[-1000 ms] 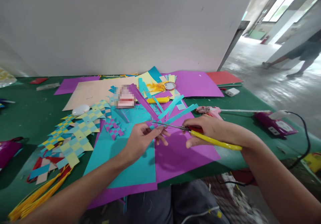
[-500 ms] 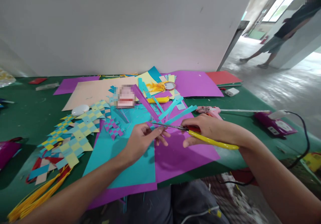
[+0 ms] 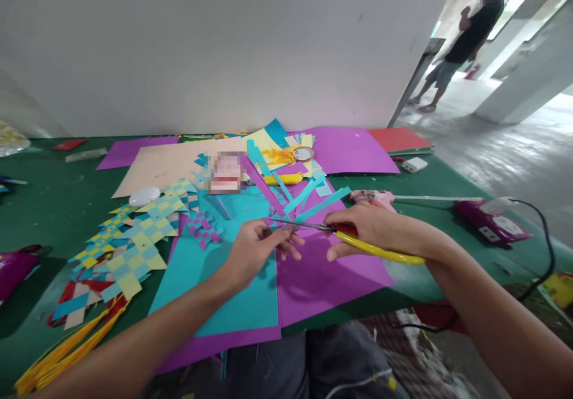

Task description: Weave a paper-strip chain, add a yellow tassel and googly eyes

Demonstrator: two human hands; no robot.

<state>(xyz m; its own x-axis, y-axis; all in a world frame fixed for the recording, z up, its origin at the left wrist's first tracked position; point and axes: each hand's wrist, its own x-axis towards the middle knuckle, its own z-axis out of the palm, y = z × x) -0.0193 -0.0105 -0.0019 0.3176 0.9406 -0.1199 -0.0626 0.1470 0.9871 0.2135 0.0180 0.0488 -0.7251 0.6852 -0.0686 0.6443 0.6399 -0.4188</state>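
Observation:
Purple and turquoise paper strips point(image 3: 264, 191) fan upward from a small woven piece at the centre. My left hand point(image 3: 257, 247) pinches the near end of that piece between thumb and fingers, its other fingers spread. Scissors with yellow and red handles point(image 3: 380, 248) are gripped in my right hand point(image 3: 364, 229), their blades pointing left across the base of the strips, close to my left fingertips. Under both hands lie a turquoise sheet point(image 3: 233, 303) and a purple sheet point(image 3: 322, 285). A small purple and turquoise woven piece point(image 3: 203, 229) rests left of my left hand.
Woven paper pieces point(image 3: 143, 232) with yellow tassels point(image 3: 74, 351) cover the table's left side. A pink glue gun point(image 3: 373, 197) and a purple box with a cable point(image 3: 490, 223) lie at the right. A white wall stands behind; a person point(image 3: 465, 41) is at the far right.
The person in the background has moved left and now stands more upright in view. My hands and the scissors have hardly moved.

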